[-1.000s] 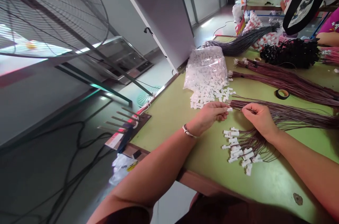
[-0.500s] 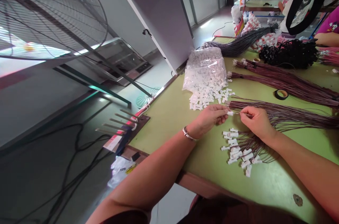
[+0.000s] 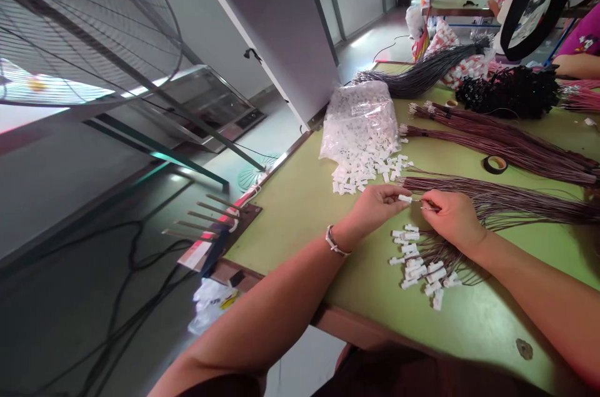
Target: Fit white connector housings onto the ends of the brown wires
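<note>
I sit in a big room with a pale floor [image 3: 272, 128] past the table. My green table [image 3: 281, 222] is flat and looks smooth, with a shine near me, so small things might slide on it. A round fan [image 3: 107, 53] stands on the left. A long bunch of brown wires [image 3: 510, 200] lies on the table and runs off to the right; they look bendy, and I guess they could tangle. On the far side, left of the wires, a see-through bag [image 3: 359, 106] holds lots of tiny white bits, and some are spilled in front of it. My right hand [image 3: 450, 216] is pinched on a thin wire [image 3: 417, 201], and my left hand [image 3: 377, 206] is pinched on a white plug [image 3: 405, 198]. Nearer me lies a pile of plugs [image 3: 415, 269] with brown wires on them. The white plug is between my two hands, above the table. It looks hard and very light, like plastic, and maybe slippery, so I would hold it by its sides with thumb and finger. The thin wire looks soft, so I would hold it close to its tip. I can't tell if that tip is inside the plug.
</note>
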Demonstrator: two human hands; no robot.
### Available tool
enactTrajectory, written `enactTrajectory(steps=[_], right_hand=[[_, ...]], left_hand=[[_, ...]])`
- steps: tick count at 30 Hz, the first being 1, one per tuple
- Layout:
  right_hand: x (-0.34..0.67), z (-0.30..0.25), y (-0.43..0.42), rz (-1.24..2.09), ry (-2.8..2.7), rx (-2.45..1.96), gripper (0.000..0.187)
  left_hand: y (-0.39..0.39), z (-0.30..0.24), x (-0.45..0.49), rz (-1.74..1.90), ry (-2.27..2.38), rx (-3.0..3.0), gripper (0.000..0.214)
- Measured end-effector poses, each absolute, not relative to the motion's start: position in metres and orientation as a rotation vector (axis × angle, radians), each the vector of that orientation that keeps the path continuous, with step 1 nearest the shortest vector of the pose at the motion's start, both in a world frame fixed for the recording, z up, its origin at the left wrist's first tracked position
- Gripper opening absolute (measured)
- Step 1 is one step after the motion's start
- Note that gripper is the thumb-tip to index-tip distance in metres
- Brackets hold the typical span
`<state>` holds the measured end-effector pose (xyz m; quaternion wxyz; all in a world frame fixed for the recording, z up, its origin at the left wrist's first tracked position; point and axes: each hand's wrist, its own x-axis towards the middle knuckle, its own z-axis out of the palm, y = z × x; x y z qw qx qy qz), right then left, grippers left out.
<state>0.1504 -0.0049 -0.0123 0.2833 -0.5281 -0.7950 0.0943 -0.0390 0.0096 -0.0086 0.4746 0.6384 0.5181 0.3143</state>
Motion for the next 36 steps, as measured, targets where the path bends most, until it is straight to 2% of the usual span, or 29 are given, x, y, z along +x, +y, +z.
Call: enactTrajectory(steps=[7, 13, 16, 21, 27, 36], right_hand=[[0.151, -0.015, -0.004, 0.362, -2.067, -1.386, 0.017], [0.155, -0.020, -0.002, 0.589, -2.040, -1.283, 0.015], [0.153, -0.021, -0.001, 0.681, -2.022, -1.283, 0.015], [0.149, -0.020, 0.001, 0.592, -2.006, -1.399, 0.014], [0.153, -0.015, 0.003, 0.740, -1.949, -1.350, 0.013], [0.149, -0.017, 0.004, 0.622, -2.026, -1.298, 0.012]], left_hand=[[0.010, -0.011, -0.036, 0.834, 1.186, 1.909, 0.015], [0.012, -0.013, -0.041, 0.639, 1.096, 1.603, 0.028], [0.011, -0.013, -0.038, 0.668, 1.102, 1.690, 0.024], [0.006, -0.011, -0.028, 0.841, 1.203, 1.930, 0.017], [0.008, -0.018, -0.029, 0.748, 1.208, 1.694, 0.022], [0.009, -0.018, -0.026, 0.740, 1.169, 1.736, 0.020]])
